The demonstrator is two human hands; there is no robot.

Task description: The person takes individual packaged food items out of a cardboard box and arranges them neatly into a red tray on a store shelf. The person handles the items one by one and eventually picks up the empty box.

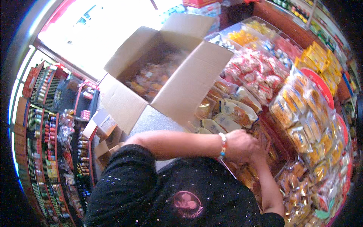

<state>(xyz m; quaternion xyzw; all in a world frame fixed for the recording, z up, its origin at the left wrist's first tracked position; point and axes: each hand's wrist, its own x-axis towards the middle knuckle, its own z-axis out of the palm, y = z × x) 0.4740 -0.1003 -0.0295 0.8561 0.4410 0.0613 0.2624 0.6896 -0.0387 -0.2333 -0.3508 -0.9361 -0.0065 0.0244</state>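
My left hand (pixel 239 145), with a beaded bracelet (pixel 222 144) at the wrist, reaches across my body over a clear plastic bin (pixel 279 133). Close against it, partly covered by it, is my right hand (pixel 259 157), its forearm coming up from the lower right. The fingers of both hands are mostly hidden, so what they grip cannot be made out. Just beyond them lie several bagged bread rolls (pixel 236 112) in pale printed wrappers. More wrapped pastries (pixel 246 177) show beneath my wrists.
An open cardboard box (pixel 175 93) holding wrapped baked goods (pixel 153 76) stands ahead. Right are red-and-white bagged sweets (pixel 258 72), bagged breads (pixel 303 105) and yellow packets (pixel 320 61). A smaller open carton (pixel 106 129) and stocked shelves (pixel 48 136) are left.
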